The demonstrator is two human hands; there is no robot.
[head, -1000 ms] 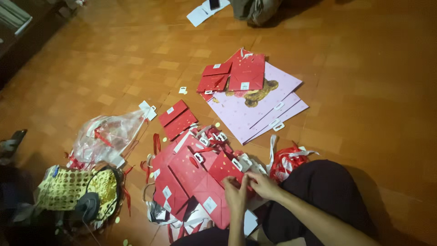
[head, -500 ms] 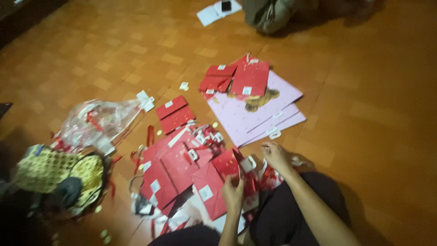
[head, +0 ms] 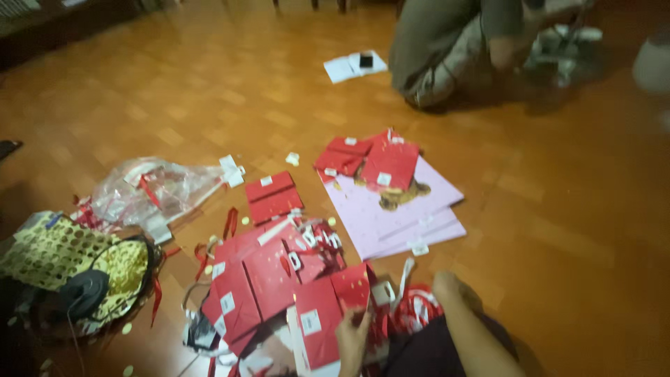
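Note:
I sit on the wooden floor behind a pile of flat red paper bags [head: 269, 279] with white tags. My left hand [head: 352, 336] grips the edge of one red paper bag [head: 317, 328] at the near end of the pile. My right hand [head: 450, 286] is blurred, off to the right beside a tangle of red ribbons and white strips [head: 412, 311]; its fingers look curled and I cannot make out whether it holds anything.
Pale pink sheets [head: 419, 223] lie further out, with more red bags [head: 387, 164] and a brown object on them. A clear plastic bag [head: 157, 188] and a gold-patterned bag with headphones [head: 84, 293] lie left. Another person [head: 447, 49] crouches at the back by white paper [head: 349, 66].
My hands were together on a red bag; now the right one has drawn away to the right, toward the ribbons. The view has tilted up, showing the crouching person.

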